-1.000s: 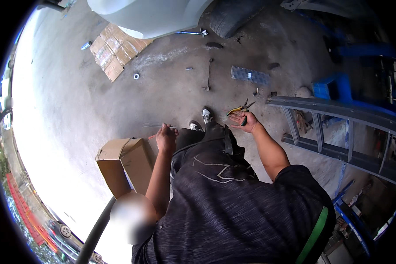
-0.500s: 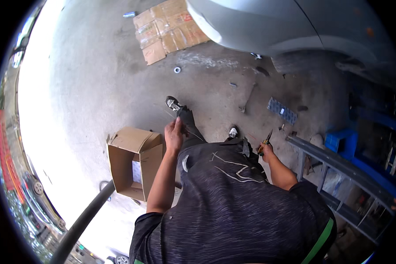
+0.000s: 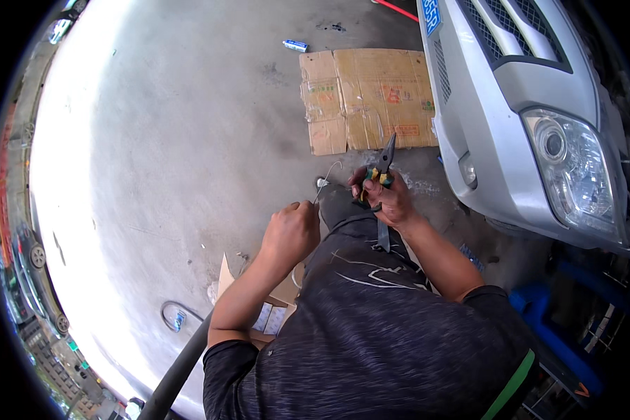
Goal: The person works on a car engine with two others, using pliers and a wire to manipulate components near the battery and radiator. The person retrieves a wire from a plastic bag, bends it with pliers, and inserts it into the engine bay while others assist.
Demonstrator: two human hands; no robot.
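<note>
In front of my body, my left hand [image 3: 292, 227] is closed in a fist around a thin pale wire [image 3: 322, 186]. The wire's free end curves into a hook above the knuckles. To its right, my right hand [image 3: 397, 201] grips long-nose pliers [image 3: 386, 157] with green and yellow handles. The plier jaws point up and away from me, and I cannot make out anything between them. A small gap separates the pliers from the wire's hooked end.
A flattened cardboard sheet [image 3: 371, 98] lies ahead, a blue and white tube [image 3: 295, 46] beyond it. The silver car front [image 3: 504, 133] stands at the right. An open cardboard box [image 3: 285, 288] is partly hidden by my left arm. A dark pole [image 3: 178, 367] slants at lower left.
My view has shifted toward the car's front and the cardboard sheet. The right hand has come up and inward with the pliers, near my left hand. The hooked wire now shows plainly.
</note>
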